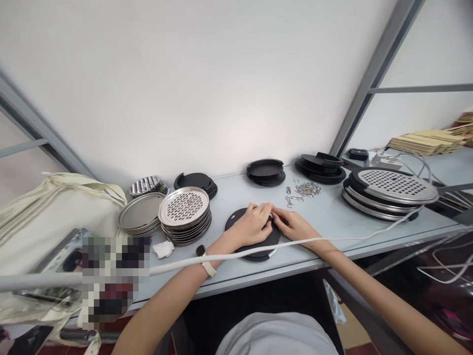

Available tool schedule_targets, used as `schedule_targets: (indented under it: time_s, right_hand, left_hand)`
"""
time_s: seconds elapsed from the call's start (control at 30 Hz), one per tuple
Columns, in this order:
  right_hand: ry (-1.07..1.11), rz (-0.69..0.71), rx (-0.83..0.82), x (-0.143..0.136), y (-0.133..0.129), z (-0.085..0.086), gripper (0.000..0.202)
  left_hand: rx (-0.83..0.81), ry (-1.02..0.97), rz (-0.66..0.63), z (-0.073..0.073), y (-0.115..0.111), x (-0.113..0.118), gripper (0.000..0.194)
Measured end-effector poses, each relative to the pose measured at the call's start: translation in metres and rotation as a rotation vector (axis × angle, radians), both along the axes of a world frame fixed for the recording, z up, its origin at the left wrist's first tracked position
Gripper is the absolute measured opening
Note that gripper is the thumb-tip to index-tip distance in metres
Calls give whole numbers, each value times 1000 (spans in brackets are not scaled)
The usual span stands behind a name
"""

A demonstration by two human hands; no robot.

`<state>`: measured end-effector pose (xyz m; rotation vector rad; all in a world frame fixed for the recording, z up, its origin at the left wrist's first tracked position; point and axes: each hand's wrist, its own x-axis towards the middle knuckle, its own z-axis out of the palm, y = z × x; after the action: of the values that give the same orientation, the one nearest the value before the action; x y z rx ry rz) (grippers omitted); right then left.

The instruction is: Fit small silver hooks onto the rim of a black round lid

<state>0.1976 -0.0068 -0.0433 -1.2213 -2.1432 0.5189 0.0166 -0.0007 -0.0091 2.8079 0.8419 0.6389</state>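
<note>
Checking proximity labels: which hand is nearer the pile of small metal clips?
Right. The right hand is just short of the clip pile, on the wearer's side; the left hand is farther left, over the black disc.

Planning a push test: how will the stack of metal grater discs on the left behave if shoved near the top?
The stack of grater discs will probably slide apart before tipping, since it looks like loose, separate rims piled up. Each disc should stay stiff, being metal. The top one's raised, perforated face may grip better than its smooth rim.
</note>
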Motion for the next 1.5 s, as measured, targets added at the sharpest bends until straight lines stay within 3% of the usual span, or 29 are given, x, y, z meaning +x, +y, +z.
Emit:
schedule_targets:
  time_s: [1.5]
  right_hand:
    - [-107, -74, 55, -1, -2, -1, 24]
  left_hand:
    - [-49, -59, -79, 0, 0, -2, 28]
